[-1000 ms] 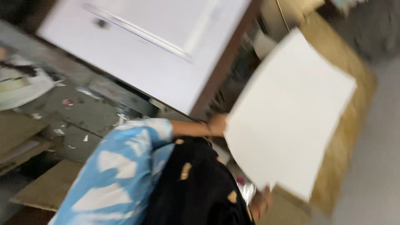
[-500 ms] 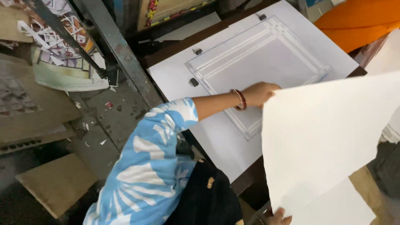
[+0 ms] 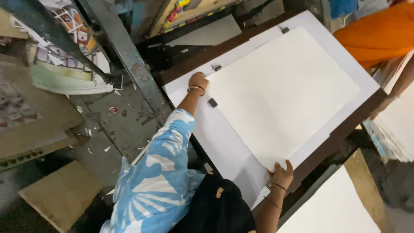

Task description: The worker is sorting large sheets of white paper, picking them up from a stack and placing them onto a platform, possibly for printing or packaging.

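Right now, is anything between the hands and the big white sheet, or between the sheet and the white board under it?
Nothing visible. The left hand and right hand already touch the white sheet, which lies flat on the white board; a small clip sits at its edge.

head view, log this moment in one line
left hand: on sheet corner | right hand: on near edge | paper sheet: flat on white table

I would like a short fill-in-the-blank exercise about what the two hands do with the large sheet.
1. The large white paper sheet lies flat on the ____ table.
2. The left hand presses the sheet's far ____.
3. The right hand wears a ____ at its wrist.

Missing words: white; corner; bangle
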